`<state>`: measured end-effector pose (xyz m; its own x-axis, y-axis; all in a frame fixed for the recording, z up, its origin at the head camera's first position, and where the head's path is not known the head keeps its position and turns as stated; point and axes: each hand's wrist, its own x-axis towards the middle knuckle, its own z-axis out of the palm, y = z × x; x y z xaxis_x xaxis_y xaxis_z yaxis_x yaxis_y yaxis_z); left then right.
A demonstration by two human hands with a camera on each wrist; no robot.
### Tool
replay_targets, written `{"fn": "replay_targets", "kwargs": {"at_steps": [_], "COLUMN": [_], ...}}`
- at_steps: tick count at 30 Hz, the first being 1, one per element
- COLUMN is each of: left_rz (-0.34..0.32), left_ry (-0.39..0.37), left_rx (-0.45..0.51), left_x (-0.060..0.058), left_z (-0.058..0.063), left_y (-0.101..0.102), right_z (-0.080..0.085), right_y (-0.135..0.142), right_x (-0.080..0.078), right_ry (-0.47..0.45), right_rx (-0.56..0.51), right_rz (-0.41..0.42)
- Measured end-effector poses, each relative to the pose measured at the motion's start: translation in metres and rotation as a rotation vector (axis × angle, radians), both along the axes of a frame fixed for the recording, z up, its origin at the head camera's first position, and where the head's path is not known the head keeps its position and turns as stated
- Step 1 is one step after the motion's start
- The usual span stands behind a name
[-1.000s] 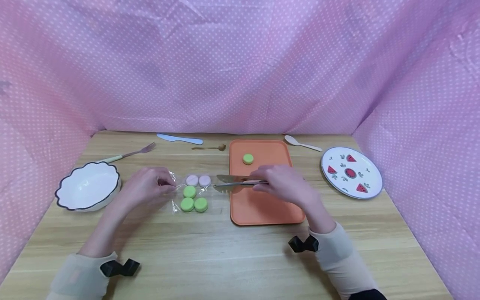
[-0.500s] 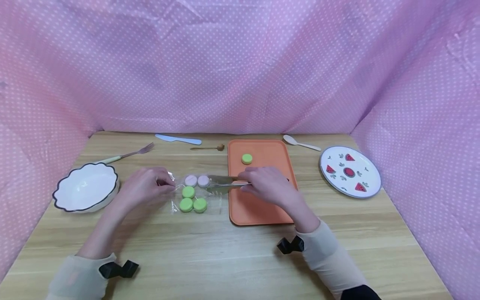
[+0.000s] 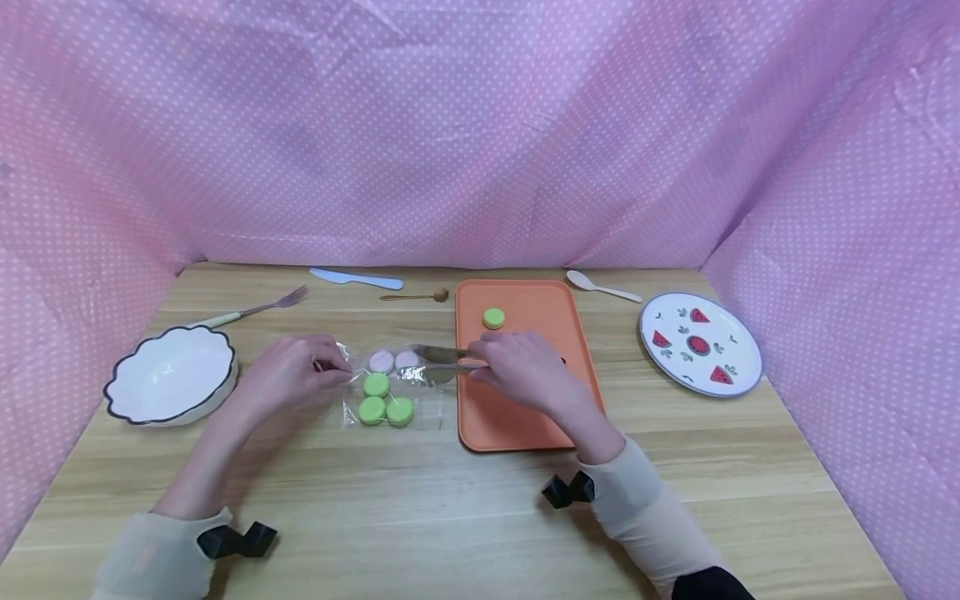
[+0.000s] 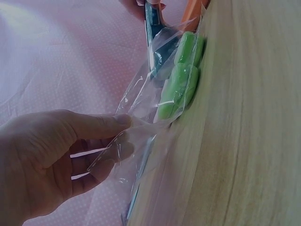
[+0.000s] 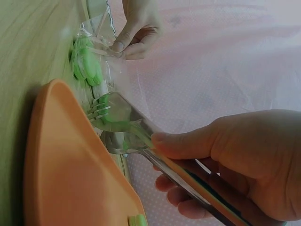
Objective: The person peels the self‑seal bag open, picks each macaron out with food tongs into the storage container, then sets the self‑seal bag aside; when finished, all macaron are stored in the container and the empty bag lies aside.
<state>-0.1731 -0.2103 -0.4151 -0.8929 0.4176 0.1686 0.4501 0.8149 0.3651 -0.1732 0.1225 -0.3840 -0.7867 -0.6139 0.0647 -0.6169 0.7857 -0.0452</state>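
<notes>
My left hand point(image 3: 296, 371) pinches the left edge of a clear plastic bag point(image 4: 141, 106) between thumb and fingers, raising that side. Inside the bag lie several macarons: green macarons point(image 3: 377, 384) at the front and two pale pink macarons point(image 3: 382, 362) behind. My right hand point(image 3: 525, 371) grips metal serving tongs point(image 5: 129, 125), one end with fork tines and the other flat and rounded. The tong ends are spread and reach the bag's right side, beside the pale macarons. Under the right hand is an orange tray point(image 3: 498, 421), with one green macaron point(image 3: 493, 317) near its back.
A white scalloped bowl point(image 3: 168, 375) stands left, with a fork point(image 3: 255, 310) behind it. Along the back lie a light-blue knife point(image 3: 356, 278), a small gold-coloured stick point(image 3: 412, 296) and a pale spoon point(image 3: 603, 288). A watermelon-patterned plate point(image 3: 701, 367) sits at right. Pink cloth point(image 3: 480, 133) encloses the table.
My right hand has moved left with the tongs, bringing their ends from the tray's edge to the bag beside the pale macarons. The left hand has stayed at the bag's edge.
</notes>
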Motion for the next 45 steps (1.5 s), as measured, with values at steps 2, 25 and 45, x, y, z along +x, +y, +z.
{"fn": "replay_targets", "kwargs": {"at_steps": [2,25,45], "left_rz": [-0.006,-0.007,-0.014], "left_ry": [0.007,0.006,0.014], "left_rx": [-0.001,0.0,0.005], "left_x": [-0.0003,-0.0011,-0.0002], "left_z": [-0.0005,-0.0013,-0.0001], "left_y": [0.0,-0.0005,-0.0009], "right_z": [-0.0007,-0.0036,0.0049], "right_y": [-0.0006,-0.0008,0.0006], "right_x": [0.0,-0.0012,0.0028], "right_ry": [0.002,-0.014,-0.055], "right_rx": [0.003,-0.021,0.009], "right_rz": [-0.001,0.02,0.013]}}
